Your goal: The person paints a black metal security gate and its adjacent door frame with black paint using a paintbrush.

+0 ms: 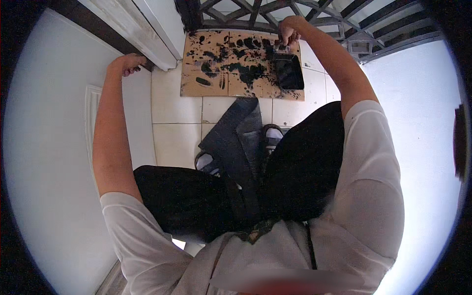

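My left hand (pixel 130 65) is at the left, against the dark strip (pixel 146 62) low on the wall beside the white frame. Its fingers are partly bent and apart, and I see nothing held in them. My right hand (pixel 290 31) hangs over the far right corner of a flattened cardboard sheet (pixel 191 88), its fingers pinched together. Whatever they hold is too small and dark to make out. Just below these fingers lies a black paint tray (pixel 290 73), with dark wet-looking paint in it. Black smears and spots cover much of the cardboard.
A black metal lattice gate (pixel 260 18) stands beyond the cardboard. White walls (pixel 54 128) close in on the left and right. Pale floor tiles (pixel 177 140) run beneath me. A dark cloth (pixel 231 132) hangs between my knees, near my sandals (pixel 272 135).
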